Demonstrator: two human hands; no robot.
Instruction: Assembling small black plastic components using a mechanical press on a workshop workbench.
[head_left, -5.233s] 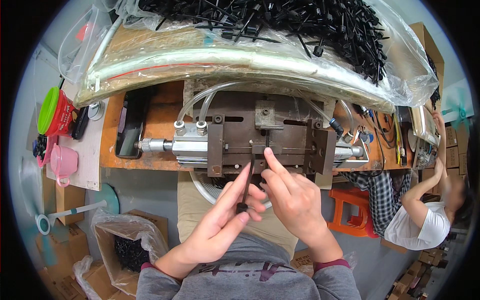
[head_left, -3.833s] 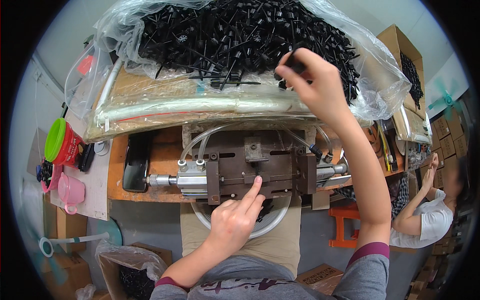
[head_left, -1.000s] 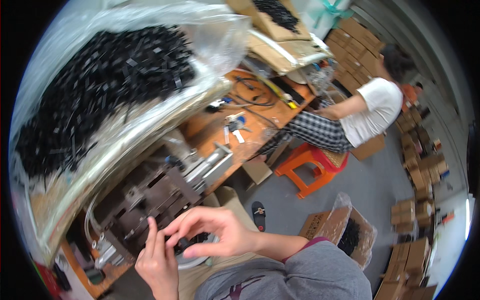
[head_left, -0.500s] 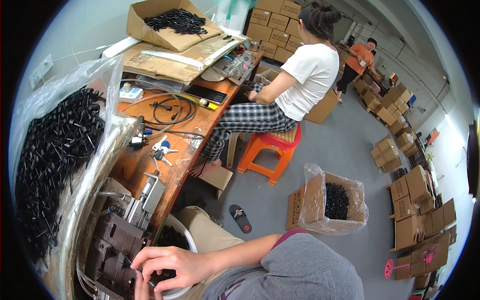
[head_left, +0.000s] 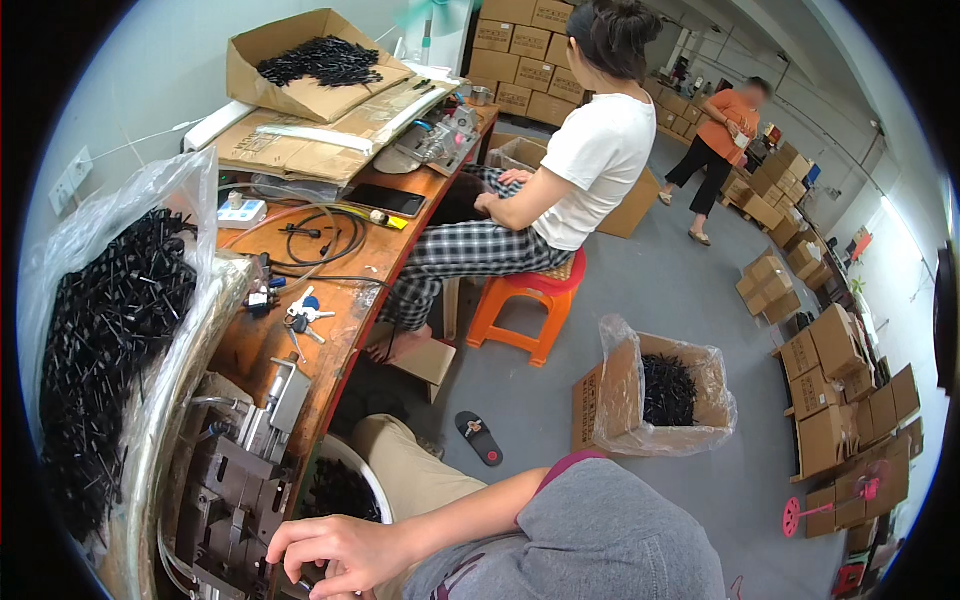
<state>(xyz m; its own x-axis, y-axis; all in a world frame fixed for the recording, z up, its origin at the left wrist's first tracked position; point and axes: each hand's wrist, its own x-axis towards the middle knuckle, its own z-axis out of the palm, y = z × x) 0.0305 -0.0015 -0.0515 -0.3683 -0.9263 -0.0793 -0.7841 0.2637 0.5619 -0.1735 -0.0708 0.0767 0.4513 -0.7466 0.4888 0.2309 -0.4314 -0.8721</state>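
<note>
My right hand (head_left: 338,553) hovers over the near end of a dark metal clamping fixture (head_left: 232,510) at the bench edge. Its fingers are bent and apart from the thumb, and I see nothing held between them. A slim metal piece sits in the middle of the fixture. Just beneath the wrist stands a white tub (head_left: 372,478) of small black parts, partly covered by my hand. My left hand is out of the picture. Left of the fixture, a large clear plastic bag (head_left: 205,180) bulges with black stick-like parts (head_left: 115,340).
On the wooden bench (head_left: 245,345) lie keys (head_left: 305,318), black cables (head_left: 325,240) and a phone (head_left: 388,200). A co-worker (head_left: 610,170) sits on an orange stool (head_left: 525,315). A lined carton (head_left: 615,395) of black parts stands on the floor near a slipper (head_left: 479,438). Another person (head_left: 722,135) stands farther back.
My right hand has drawn slightly down, off the middle of the fixture, and the thin dark piece at its fingertips no longer shows. My left fingertips have left the picture. The far person has turned.
</note>
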